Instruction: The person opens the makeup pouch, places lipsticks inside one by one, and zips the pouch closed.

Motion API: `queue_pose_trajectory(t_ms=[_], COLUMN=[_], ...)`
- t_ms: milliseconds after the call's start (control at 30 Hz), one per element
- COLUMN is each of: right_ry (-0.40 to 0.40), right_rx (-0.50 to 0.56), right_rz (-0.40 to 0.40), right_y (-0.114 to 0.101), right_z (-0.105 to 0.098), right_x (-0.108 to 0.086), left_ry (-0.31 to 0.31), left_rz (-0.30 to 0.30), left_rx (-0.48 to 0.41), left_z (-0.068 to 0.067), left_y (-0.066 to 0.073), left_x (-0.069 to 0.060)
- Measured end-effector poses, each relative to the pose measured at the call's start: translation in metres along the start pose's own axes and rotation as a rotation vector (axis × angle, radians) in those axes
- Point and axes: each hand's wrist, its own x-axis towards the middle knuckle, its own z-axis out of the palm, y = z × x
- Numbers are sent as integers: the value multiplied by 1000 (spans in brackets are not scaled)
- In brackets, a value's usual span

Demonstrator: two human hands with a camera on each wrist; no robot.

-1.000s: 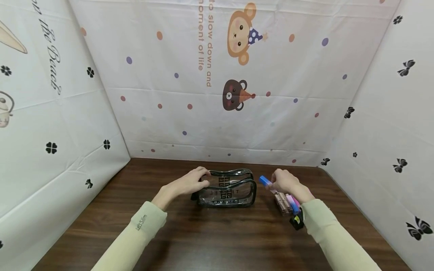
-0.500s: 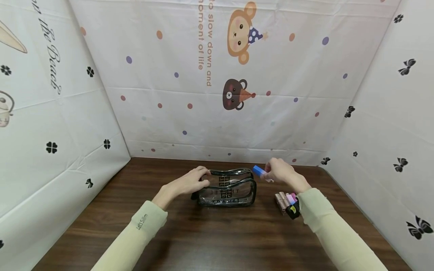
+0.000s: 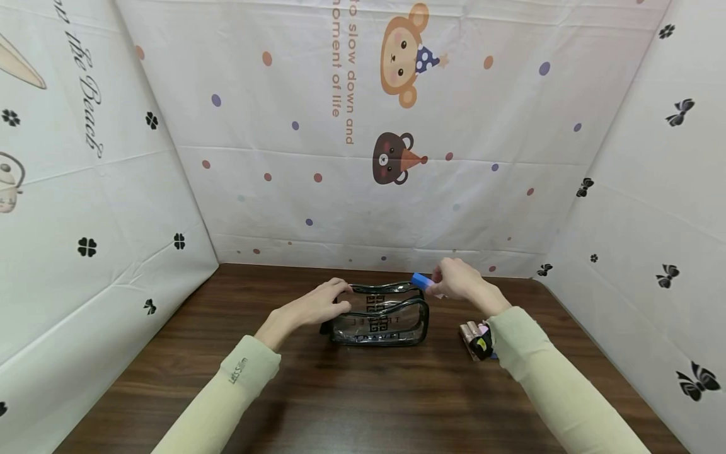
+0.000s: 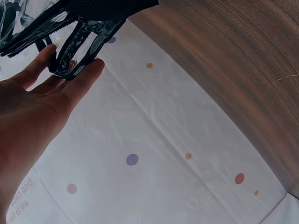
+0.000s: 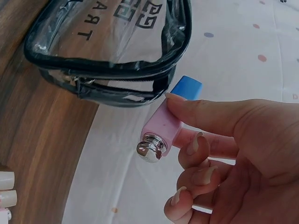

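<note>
A clear toiletry bag (image 3: 391, 340) with black piping and dark lettering stands on the brown table, its top parted. My left hand (image 3: 317, 304) holds the bag's left end, with thumb and fingers on its black rims, as the left wrist view also shows. Between thumb and forefinger my right hand (image 3: 462, 279) pinches a small cosmetic tube (image 5: 161, 121), pink with a blue end and a silver ball at its other end. The tube is just beside the upper right end of the bag. My other right fingers curl loosely below it.
Several pale brown and pink tubes (image 3: 467, 331) lie on the table (image 3: 340, 403) below my right wrist, partly hidden by a black device (image 3: 482, 344) there. Printed white sheets (image 3: 454, 208) enclose the back and both sides.
My right hand has moved left and slightly away with the pink and blue cosmetic tube, from the other tubes to the bag's right end. My left hand and the bag stay put.
</note>
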Motion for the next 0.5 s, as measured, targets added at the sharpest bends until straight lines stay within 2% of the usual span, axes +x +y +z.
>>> queue_pose_trajectory(t_ms=[267, 500], right_ry=[-3, 6], right_rx=[-24, -47], right_rz=[-19, -72], right_y=[-15, -28], right_z=[1, 3], right_x=[5, 9], left_ry=[-1, -5], left_rz=[9, 8], left_rx=[-3, -4], left_z=[0, -1], left_y=[-1, 0], left_x=[1, 0])
